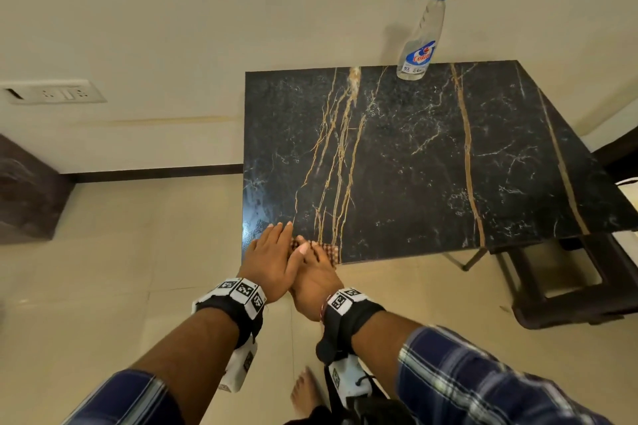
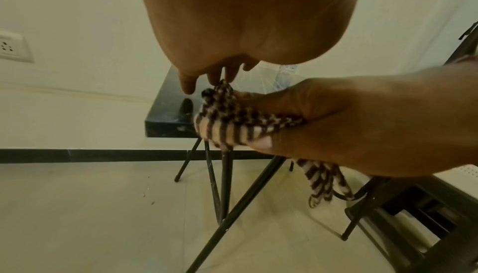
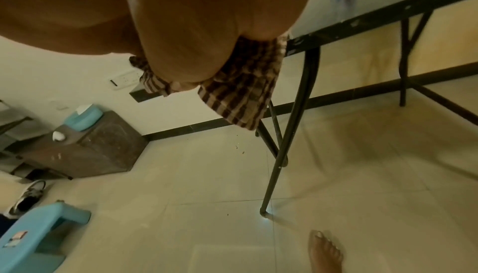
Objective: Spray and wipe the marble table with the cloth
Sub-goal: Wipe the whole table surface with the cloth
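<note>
The black marble table (image 1: pixel 414 166) with gold veins stands against the wall. A clear spray bottle (image 1: pixel 419 41) with a blue trigger stands at its far edge, out of reach of both hands. Both hands meet at the table's near left corner. My left hand (image 1: pixel 276 238) lies flat with straight fingers on the corner, touching the brown checked cloth (image 1: pixel 329 250). My right hand (image 1: pixel 310 266) grips that cloth (image 2: pixel 232 122) at the table edge, thumb pressed on it. Part of the cloth (image 3: pixel 245 85) hangs below the edge.
A dark stool (image 1: pixel 569 279) stands at the table's right front. A dark cabinet (image 1: pixel 27 190) sits at the left wall under a socket plate (image 1: pixel 51 92). My bare foot (image 1: pixel 305 393) is on the tiled floor. A teal stool (image 3: pixel 38 230) stands behind.
</note>
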